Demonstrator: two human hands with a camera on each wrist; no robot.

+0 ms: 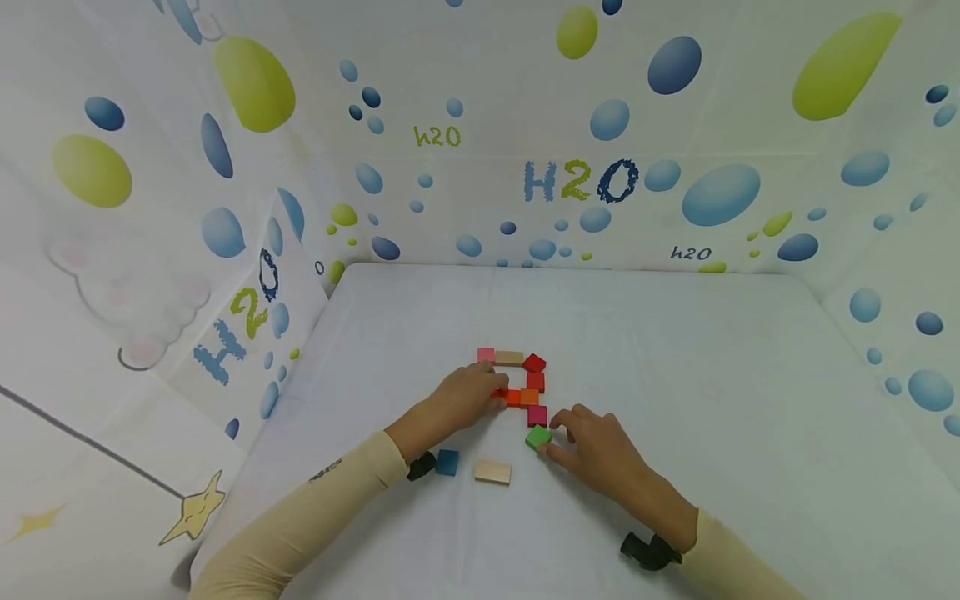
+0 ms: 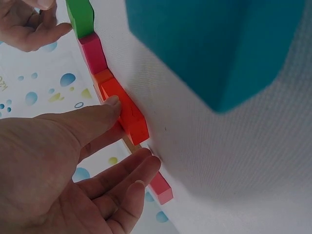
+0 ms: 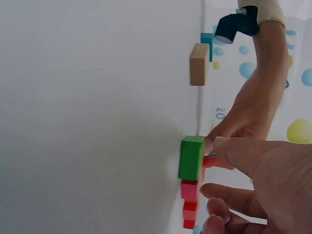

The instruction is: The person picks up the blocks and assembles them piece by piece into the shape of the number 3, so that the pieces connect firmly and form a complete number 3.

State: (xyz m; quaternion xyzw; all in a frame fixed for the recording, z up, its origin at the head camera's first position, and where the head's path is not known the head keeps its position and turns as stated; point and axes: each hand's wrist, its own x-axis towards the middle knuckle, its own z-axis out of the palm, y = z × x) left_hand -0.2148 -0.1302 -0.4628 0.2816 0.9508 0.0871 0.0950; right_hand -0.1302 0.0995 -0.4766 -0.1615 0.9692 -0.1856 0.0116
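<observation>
My left hand (image 1: 467,395) pinches an orange-red block (image 2: 126,114) between thumb and index finger, the other fingers curving past it. That block lies in a bent row on the white table, against an orange block (image 1: 529,397). Below the orange block is a magenta block (image 1: 537,416), and a green block (image 1: 538,437) with a pointed end sits at the row's near end. My right hand (image 1: 603,450) has its thumb tip at the green block, its index finger raised a little apart from it and the other fingers loosely bent.
Farther back, the row goes on with a pink block (image 1: 486,355), a plain wooden block (image 1: 509,358), a red pentagon-shaped block (image 1: 535,362) and a red square block (image 1: 536,382). Nearer me lie a blue block (image 1: 447,462) and another plain wooden block (image 1: 492,472).
</observation>
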